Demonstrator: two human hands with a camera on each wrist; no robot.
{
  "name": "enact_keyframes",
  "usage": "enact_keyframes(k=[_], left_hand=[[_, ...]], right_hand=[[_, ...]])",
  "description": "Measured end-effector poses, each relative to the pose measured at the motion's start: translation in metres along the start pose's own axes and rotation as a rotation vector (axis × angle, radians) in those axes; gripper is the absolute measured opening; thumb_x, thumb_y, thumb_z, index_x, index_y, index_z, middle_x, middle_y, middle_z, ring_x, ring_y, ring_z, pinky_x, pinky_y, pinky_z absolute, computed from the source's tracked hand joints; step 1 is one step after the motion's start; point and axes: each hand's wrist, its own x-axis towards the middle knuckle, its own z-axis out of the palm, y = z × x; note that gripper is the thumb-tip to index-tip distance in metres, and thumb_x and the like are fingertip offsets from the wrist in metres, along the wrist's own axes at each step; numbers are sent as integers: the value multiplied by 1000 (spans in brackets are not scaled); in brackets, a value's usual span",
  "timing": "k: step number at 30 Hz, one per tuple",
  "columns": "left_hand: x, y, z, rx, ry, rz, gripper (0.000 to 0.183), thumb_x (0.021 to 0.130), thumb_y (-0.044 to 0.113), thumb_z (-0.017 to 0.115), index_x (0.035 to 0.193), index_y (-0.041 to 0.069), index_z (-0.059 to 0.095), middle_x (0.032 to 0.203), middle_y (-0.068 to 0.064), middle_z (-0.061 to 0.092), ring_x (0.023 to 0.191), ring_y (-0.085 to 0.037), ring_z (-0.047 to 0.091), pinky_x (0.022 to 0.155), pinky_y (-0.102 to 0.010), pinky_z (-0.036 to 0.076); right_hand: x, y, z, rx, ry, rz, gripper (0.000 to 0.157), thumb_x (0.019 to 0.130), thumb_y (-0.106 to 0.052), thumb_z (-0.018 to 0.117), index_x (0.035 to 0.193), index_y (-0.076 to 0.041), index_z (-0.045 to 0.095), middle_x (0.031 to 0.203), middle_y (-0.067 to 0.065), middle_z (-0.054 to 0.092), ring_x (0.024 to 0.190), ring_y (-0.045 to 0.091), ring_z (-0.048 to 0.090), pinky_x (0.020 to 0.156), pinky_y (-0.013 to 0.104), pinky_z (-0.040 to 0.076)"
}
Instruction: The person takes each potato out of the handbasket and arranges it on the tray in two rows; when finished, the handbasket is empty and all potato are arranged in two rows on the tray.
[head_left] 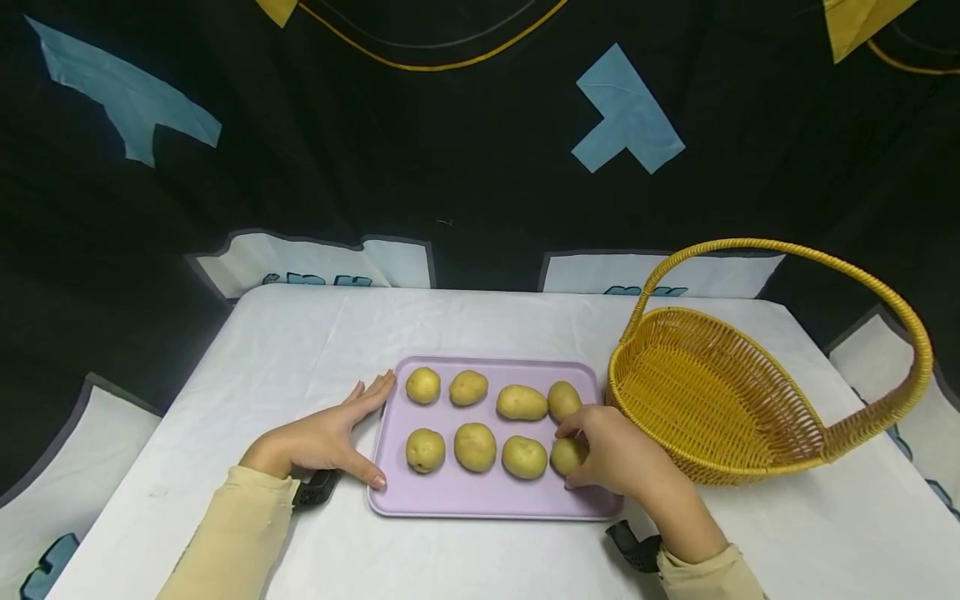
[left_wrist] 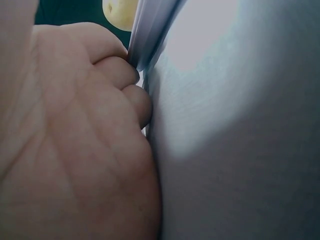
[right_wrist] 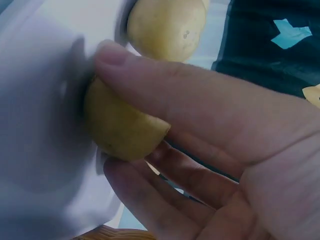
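A lilac tray (head_left: 480, 500) lies on the table with several potatoes in two rows. My left hand (head_left: 322, 437) spreads at the tray's left edge, fingers at the upper corner and thumb on the lower left rim. In the left wrist view its fingers touch the tray's side (left_wrist: 145, 35). Over the tray's right end, my right hand (head_left: 622, 454) holds the front-row end potato (head_left: 567, 455) between thumb and fingers. The right wrist view shows that potato (right_wrist: 122, 122) against the tray surface, partly covered by the thumb. Another potato (right_wrist: 167, 27) sits beside it.
Close to the tray's right side stands a yellow wicker basket (head_left: 705, 392) with a tall arched handle (head_left: 787, 246); no contents show inside. A white cloth (head_left: 300, 350) covers the table. Behind it hangs a black curtain (head_left: 375, 167) with blue patches.
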Motion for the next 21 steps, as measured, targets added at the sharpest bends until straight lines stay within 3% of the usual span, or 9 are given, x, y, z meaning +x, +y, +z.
enact_keyframes(k=[6,11,16,21], left_hand=[[-2,0,-1,1,4,-12,139,59,35,97,163,10,8,167,-17,-2,147,-47,-17,112,-68,-7],[-4,-2,0,-1,11,-2,138,60,35,97,162,9,8,167,-18,-2,146,-48,-16,111,-70,-7],[-6,-6,1,9,24,-14,138,60,39,96,162,9,9,167,-15,0,147,-47,-15,113,-68,-5],[-6,-5,2,9,22,-4,136,62,37,96,162,8,10,167,-16,1,147,-49,-14,112,-69,-4]], right_hand=[[0,1,-3,69,9,-45,56,55,-10,97,106,-3,74,98,0,70,92,17,64,87,41,54],[-5,0,-14,192,43,-73,47,68,-9,93,109,-1,73,107,8,71,100,28,66,88,43,56],[-6,2,-21,191,232,-108,37,80,-13,86,112,-4,72,112,8,70,99,30,67,85,44,57],[-7,7,-27,96,431,-136,58,79,-25,88,130,-8,65,136,11,61,123,34,58,100,53,48]])
